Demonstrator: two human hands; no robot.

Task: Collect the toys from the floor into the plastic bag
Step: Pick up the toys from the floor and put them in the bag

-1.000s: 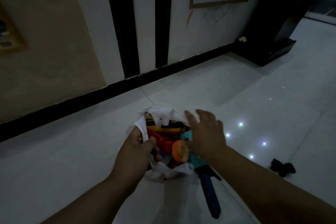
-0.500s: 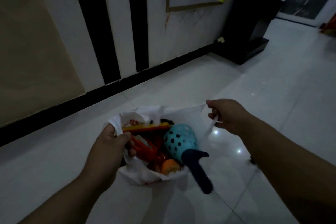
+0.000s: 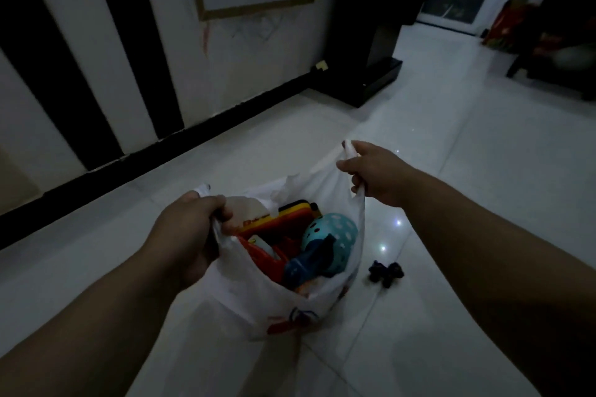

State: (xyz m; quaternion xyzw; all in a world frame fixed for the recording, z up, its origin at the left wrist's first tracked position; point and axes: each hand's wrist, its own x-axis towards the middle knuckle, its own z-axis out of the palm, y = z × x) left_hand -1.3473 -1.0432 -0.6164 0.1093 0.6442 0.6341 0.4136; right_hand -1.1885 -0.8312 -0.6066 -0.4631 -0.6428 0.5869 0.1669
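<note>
Above the white tile floor [image 3: 483,171], a white plastic bag [image 3: 287,309] hangs between two hands, its mouth stretched open. Left hand [image 3: 190,229] has its fingers curled tight around the near-left handle; right hand [image 3: 374,174] pinches the far-right handle, fingers closed on the plastic, held higher and farther out than the left. Inside the bag lie a teal scoop [image 3: 335,235] dotted with holes and fitted with a dark blue handle, a yellow-edged red toy [image 3: 290,216] behind it, and more red pieces beside them, too jumbled to tell apart. On the floor just right of the bag sits a small dark toy [image 3: 387,272], apart from the plastic. Along the floor's far edge runs a black skirting [image 3: 225,126] under a black-and-white striped wall [image 3: 129,42].
</note>
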